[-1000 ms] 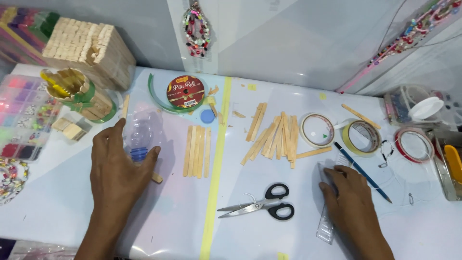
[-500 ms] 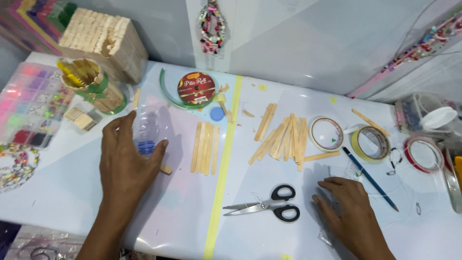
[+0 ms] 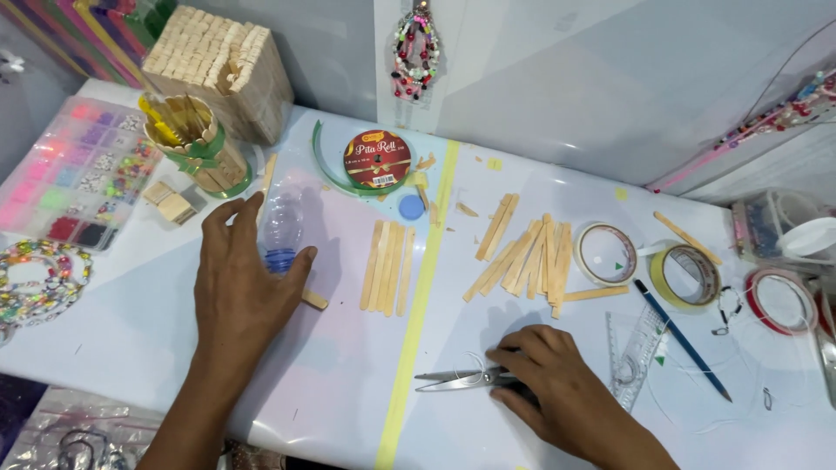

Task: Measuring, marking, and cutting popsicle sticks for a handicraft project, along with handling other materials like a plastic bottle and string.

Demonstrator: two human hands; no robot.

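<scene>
My left hand [image 3: 239,287] lies on the white table [image 3: 131,322], with a clear plastic bottle [image 3: 283,228] caught between its thumb and forefinger. The bottle lies on its side, its blue neck ring at my thumb. A short wooden stick piece [image 3: 314,299] pokes out beside that hand. My right hand [image 3: 557,387] is closed over the handles of the scissors [image 3: 453,379]. Their metal blades stick out to the left, flat on the table. Both hands are apart, with a yellow tape line [image 3: 416,305] running between them.
Two groups of flat wooden sticks [image 3: 387,265] [image 3: 522,252] lie mid-table. Three tape rolls [image 3: 607,254], a blue pencil [image 3: 684,339] and a clear ruler [image 3: 636,348] sit right. A ribbon roll [image 3: 376,159], blue cap [image 3: 410,206], stick-built box [image 3: 222,70], stick cup [image 3: 192,144] and bead organiser [image 3: 78,170] stand behind and left.
My right hand has moved left from the clear ruler onto the scissors' handles. My left hand stays at the bottle. The camera has shifted, so the scene sits further right.
</scene>
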